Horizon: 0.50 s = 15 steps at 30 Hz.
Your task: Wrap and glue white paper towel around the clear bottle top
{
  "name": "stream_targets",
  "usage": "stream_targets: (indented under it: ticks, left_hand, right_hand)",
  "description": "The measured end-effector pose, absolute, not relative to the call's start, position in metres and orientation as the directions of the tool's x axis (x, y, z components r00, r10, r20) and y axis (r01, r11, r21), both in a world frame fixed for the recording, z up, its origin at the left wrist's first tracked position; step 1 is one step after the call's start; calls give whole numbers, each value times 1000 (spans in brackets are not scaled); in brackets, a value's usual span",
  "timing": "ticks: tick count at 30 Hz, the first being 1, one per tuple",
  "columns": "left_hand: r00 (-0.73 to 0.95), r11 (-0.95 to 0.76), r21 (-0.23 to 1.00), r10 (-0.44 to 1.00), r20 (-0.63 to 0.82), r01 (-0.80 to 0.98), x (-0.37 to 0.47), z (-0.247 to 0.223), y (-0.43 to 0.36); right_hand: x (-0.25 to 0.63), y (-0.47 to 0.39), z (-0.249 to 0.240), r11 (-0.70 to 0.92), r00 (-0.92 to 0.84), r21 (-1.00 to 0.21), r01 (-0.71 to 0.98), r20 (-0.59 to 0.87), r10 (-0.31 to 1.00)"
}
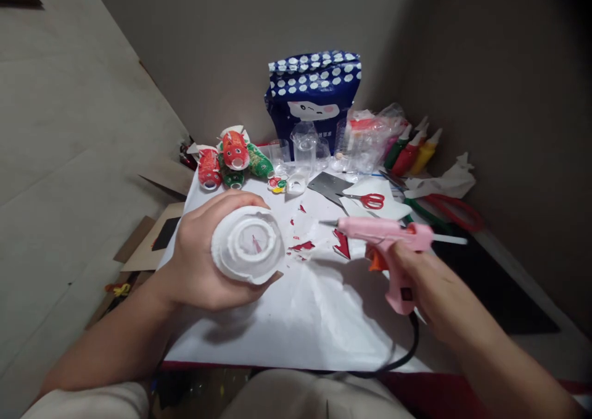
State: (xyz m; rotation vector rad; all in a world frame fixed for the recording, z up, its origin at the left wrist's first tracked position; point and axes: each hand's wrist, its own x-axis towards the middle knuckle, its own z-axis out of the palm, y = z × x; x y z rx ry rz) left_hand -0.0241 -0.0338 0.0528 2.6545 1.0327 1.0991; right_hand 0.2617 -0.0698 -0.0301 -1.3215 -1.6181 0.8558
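My left hand (198, 246) is wrapped round a white round piece (229, 256), its ringed open end turned toward me. That piece looks like a bottle or tube covered in white material; its exact kind I cannot tell. In my right hand (425, 277) is a pink hot glue gun (374, 229), its nozzle pointing left toward the white piece but apart from it. A white glue stick (451, 239) juts from the gun's back, and my fingers are round the handle near the orange trigger (377, 260). Red paper scraps (342, 244) lie between the two hands.
Red and green fish figures (235, 148) stand at the back left. Behind are a blue bag (314, 92), clear plastic cups (305, 148) and paint bottles (424, 154). Red-handled scissors (370, 201) lie on white paper. A black mat (499, 289) is at right; the gun's cord (407, 351) hangs near the front edge.
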Motion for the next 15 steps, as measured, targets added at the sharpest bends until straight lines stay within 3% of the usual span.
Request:
stream_targets:
  ticks: [5, 8, 11, 12, 15]
  left_hand:
    - [466, -729, 360, 662, 587, 583, -23, 53, -38]
    - [448, -717, 363, 671, 591, 595, -23, 52, -39]
    - [451, -716, 365, 673, 586, 594, -21, 51, -40]
    - [458, -719, 368, 672, 582, 589, -19, 51, -40]
    - [494, -741, 369, 657, 569, 561, -12, 48, -43]
  right_hand:
    - [259, -62, -34, 160, -185, -823, 546, 68, 980]
    - [263, -61, -39, 218, -235, -592, 776, 49, 971]
    - [268, -68, -34, 252, -219, -325, 912, 135, 966]
    - [267, -72, -29, 269, -215, -308, 913, 198, 956]
    - [253, -88, -7, 458, -270, -551, 697, 391, 880]
